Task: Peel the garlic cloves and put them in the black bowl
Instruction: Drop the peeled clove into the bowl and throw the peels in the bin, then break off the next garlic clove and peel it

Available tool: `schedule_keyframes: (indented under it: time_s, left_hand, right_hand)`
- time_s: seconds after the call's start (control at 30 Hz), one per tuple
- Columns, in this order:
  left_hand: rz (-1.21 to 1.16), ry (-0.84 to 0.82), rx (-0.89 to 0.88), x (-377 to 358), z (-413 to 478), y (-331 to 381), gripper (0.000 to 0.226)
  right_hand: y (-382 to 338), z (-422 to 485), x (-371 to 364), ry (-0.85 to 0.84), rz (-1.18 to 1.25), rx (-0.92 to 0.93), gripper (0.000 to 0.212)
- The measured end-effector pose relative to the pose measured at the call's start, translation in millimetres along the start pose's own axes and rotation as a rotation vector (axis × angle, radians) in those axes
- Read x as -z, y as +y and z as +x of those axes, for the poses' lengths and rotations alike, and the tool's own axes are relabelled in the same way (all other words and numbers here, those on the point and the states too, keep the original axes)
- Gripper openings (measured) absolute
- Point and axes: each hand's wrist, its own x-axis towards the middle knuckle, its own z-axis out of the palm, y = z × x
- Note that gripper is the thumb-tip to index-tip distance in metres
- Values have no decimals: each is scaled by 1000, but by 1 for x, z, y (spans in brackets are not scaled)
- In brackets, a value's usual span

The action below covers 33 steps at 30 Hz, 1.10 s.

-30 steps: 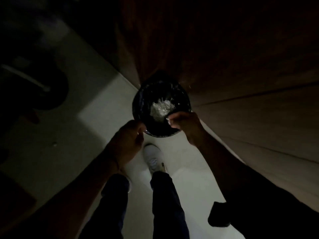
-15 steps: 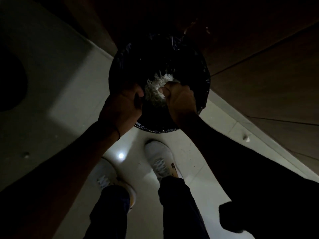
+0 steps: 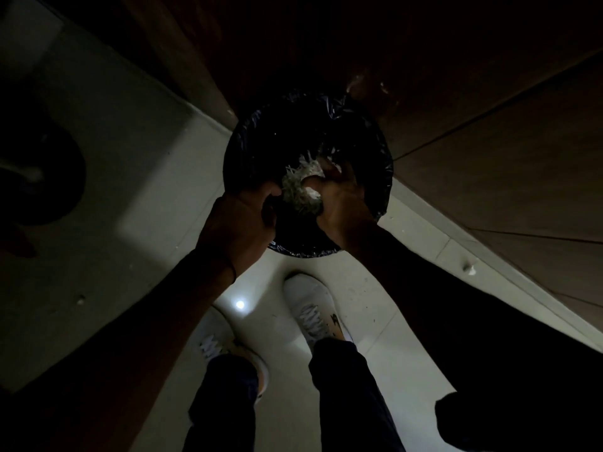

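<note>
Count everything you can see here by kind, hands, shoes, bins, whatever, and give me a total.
Hands: 2, left hand and right hand
White shoes: 2, left shoe and right shoe
Black-lined bin: 1
Clump of pale shreds: 1
Total: 6

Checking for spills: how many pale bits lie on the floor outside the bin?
2: one pale bit on the floor right of the bin, near the wall; another far left, in shadow. Darkness may hide more.
</note>
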Motion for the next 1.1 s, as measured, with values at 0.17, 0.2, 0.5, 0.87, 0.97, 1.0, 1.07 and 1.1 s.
schedule_keyframes:
  time_s: [0.17, 0.2, 0.5, 0.87, 0.97, 1.0, 1.07, 1.1]
  left_hand:
    - [59, -13, -39, 15, -10, 9, 55]
    - [63, -15, -45, 19, -13, 12, 55]
    - [47, 33, -24, 65, -58, 54, 53]
    - [-73, 123, 73, 153, -187, 131, 39]
    - [-49, 118, 136, 186, -253, 148, 42]
    - [-35, 126, 158, 196, -276, 150, 36]
    - [-31, 178, 198, 216, -320, 150, 32]
    - [-45, 218, 222, 226, -344, 150, 33]
  right_hand:
    - [-5, -12, 16, 104, 16, -152, 41]
    - [-7, -17, 23, 103, 1, -149, 35]
    - [-41, -55, 83, 74, 159, -158, 37]
    - [-98, -192, 179, -6, 386, 69, 38]
    - [-137, -244, 204, 79, 344, 152, 30]
    - [-152, -262, 210, 90, 328, 177, 29]
    - [-183, -296, 216, 96, 308, 237, 28]
    - [-200, -314, 220, 85, 299, 274, 28]
